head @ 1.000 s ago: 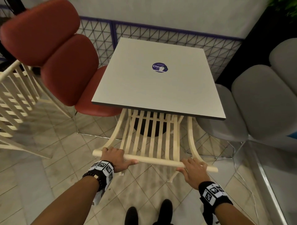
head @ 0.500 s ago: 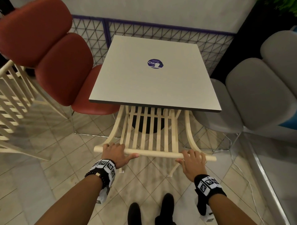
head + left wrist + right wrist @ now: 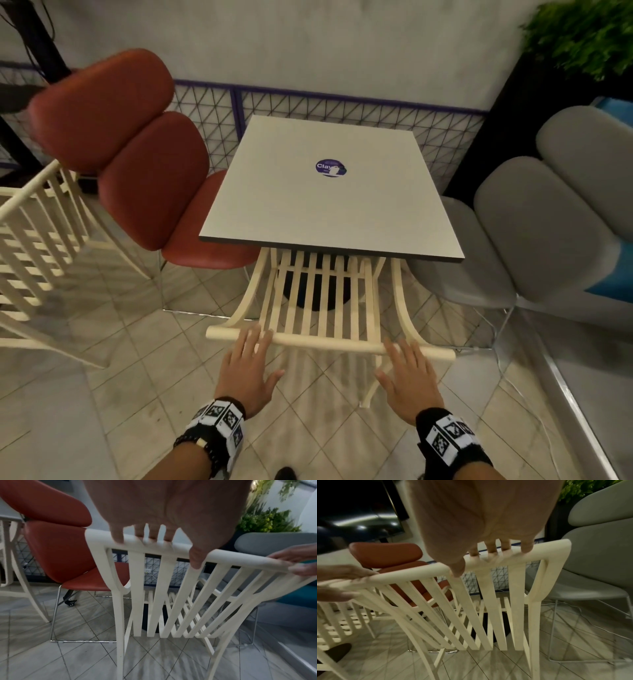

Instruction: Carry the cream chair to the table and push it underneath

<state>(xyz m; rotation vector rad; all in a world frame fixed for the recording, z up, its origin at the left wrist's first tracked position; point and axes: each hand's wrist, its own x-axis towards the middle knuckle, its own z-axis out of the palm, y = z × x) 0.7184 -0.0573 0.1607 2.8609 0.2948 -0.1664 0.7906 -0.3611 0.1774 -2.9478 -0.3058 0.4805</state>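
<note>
Head view shows the cream slatted wooden chair (image 3: 320,301) with its seat tucked beneath the square grey tabletop (image 3: 329,202). I have my left hand (image 3: 247,365) and right hand (image 3: 409,375) flat-fingered, gripping nothing, fingertips on its top rail, apparently letting go.

Dim tiled floor (image 3: 144,346), grey wall (image 3: 308,44), red chair (image 3: 137,154), grey seats (image 3: 534,233), perhaps a plant (image 3: 582,34).
</note>
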